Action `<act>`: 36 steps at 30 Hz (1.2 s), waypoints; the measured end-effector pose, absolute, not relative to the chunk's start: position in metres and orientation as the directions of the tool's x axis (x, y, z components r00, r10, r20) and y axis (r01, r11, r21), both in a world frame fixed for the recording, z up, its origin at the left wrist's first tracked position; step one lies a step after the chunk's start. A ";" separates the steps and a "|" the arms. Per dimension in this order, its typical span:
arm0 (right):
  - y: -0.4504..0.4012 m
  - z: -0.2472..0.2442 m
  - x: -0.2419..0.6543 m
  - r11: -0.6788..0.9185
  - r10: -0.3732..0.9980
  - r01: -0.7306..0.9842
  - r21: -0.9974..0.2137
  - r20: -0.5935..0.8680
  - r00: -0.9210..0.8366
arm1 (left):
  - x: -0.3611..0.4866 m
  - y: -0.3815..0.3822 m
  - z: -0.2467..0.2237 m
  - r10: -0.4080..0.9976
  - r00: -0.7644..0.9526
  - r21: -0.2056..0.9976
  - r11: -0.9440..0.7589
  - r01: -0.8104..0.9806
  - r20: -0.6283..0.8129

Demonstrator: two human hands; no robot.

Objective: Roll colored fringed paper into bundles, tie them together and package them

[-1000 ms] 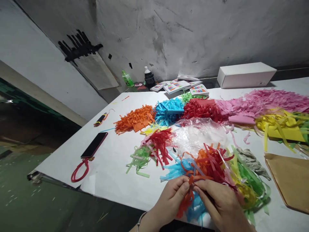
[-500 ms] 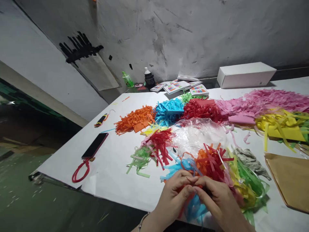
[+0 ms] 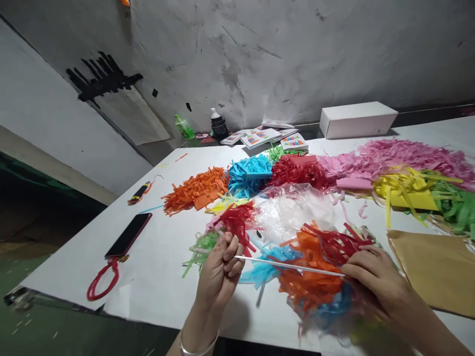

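A thin white string (image 3: 285, 265) is stretched taut between my hands. My left hand (image 3: 221, 262) is closed in a fist around its left end, in front of the green tissue tassel (image 3: 202, 247). At the other end, my right hand (image 3: 384, 289) pinches the string between thumb and fingers. Below the string hangs a bunch of paper tassels: an orange tassel (image 3: 309, 282), a light-blue tassel (image 3: 269, 264) and a red tassel (image 3: 339, 242). The bunch's lower part is blurred, and some of it is hidden behind my right hand.
Fringed bundles line the table: orange (image 3: 200, 188), blue (image 3: 250, 173), red (image 3: 300, 173), pink (image 3: 411, 155) and yellow (image 3: 406, 190). A clear plastic bag (image 3: 295, 207) lies before them. A phone (image 3: 128, 236) is at left, a brown envelope (image 3: 434, 272) at right, and a white box (image 3: 358, 121) by the wall.
My hands, together over the tassels before, have moved apart, left hand leftward and right hand rightward. The white string now runs taut between them. The view has shifted slightly.
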State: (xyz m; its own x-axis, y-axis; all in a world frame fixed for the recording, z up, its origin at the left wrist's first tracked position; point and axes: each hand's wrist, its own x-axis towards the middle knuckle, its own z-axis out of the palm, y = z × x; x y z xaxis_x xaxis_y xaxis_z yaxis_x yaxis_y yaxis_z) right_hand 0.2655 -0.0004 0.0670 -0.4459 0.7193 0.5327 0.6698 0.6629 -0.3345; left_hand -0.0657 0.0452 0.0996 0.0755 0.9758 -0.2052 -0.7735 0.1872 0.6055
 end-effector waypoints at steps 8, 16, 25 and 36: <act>0.001 0.075 0.264 0.640 0.747 0.638 -0.429 0.544 -0.383 | -0.052 0.042 0.096 0.984 0.024 0.649 0.135 -0.749 -0.177; 0.005 0.052 0.269 0.607 0.764 0.682 -0.407 0.535 -0.360 | -0.074 0.051 0.106 0.991 -0.046 0.618 0.041 -0.785 -0.125; -0.005 0.052 0.257 0.328 0.937 0.401 -0.856 0.350 -0.019 | -0.069 0.057 0.096 0.984 -0.059 0.617 0.056 -0.785 -0.165; -0.009 0.045 0.249 0.424 0.870 0.607 -0.672 0.488 -0.067 | -0.081 0.061 0.101 0.986 -0.109 0.639 -0.003 -0.770 -0.126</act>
State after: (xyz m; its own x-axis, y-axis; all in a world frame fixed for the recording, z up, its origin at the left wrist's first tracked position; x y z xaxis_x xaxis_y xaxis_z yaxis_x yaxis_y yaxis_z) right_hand 0.2492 -0.0093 0.0451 -0.0674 0.8702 0.4881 0.6065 0.4242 -0.6725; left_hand -0.0807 0.0607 0.1006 -0.1085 0.9861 -0.1257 -0.7696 -0.0033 0.6385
